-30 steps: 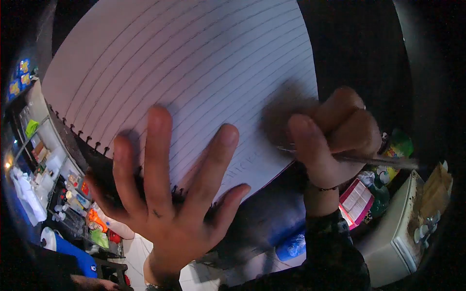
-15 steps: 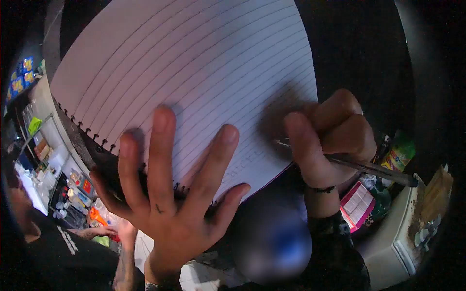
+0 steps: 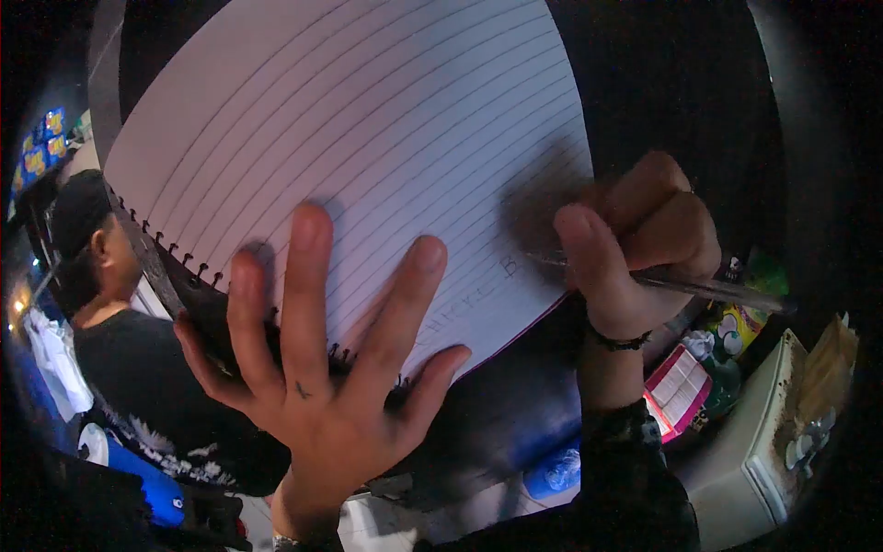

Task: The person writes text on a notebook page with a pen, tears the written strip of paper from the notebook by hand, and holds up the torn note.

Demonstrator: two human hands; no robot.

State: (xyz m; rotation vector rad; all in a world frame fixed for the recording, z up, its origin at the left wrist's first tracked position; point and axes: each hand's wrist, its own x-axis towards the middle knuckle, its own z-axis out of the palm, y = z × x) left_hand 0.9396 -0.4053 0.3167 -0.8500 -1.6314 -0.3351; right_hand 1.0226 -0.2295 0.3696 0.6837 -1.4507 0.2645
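Observation:
A lined spiral notebook (image 3: 368,129) lies across the upper middle, its wire binding toward the lower left. My left hand (image 3: 336,386) rests palm down with spread fingers on the page's lower left part and holds nothing. At the page's right edge, my right hand (image 3: 635,258) is closed around a pen (image 3: 717,290), whose tip touches or nearly touches the paper. Faint handwritten letters (image 3: 460,308) run along the lower page between my hands, and a letter like "B" stands near the pen tip.
A person in a black cap and shirt (image 3: 166,377) is at the left. A white appliance (image 3: 750,442) with a brown item on top stands at the lower right, beside a pink-edged booklet (image 3: 679,385). A blue container (image 3: 555,474) is below.
A new letter shows near the pen tip. My right hand has shifted slightly and the pen's angle has changed. The person at left has moved farther into view; a blurred blue shape has left.

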